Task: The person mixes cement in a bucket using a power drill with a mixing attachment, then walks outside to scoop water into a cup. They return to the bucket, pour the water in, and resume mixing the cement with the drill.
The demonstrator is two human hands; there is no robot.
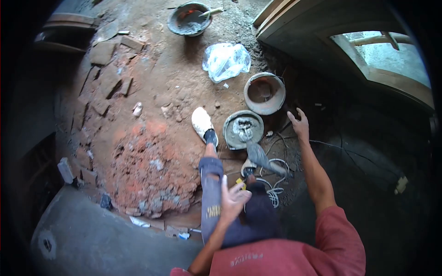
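My left hand [235,201] hovers over my thighs, fingers apart, with nothing in it. A small yellow thing [241,184] shows just beyond its fingertips. On the right, my right hand [300,124] reaches forward with spread fingers, also holding nothing. It is nearest to a grey-crusted bucket [275,105]. Closer to my feet stands a second bucket [225,133] with wet grey paste [244,129] inside. A long grey tool [262,158], its kind unclear, lies against that bucket's near side. Beside it, a white cord [275,191] lies in loops.
A black basin [171,23] with a wooden-handled tool [212,11] stands at the far end. Near it lies a clear plastic bag [225,62]. Reddish rubble [152,170] is heaped at left, with broken slabs [103,53] behind. A framed opening [386,55] is at upper right.
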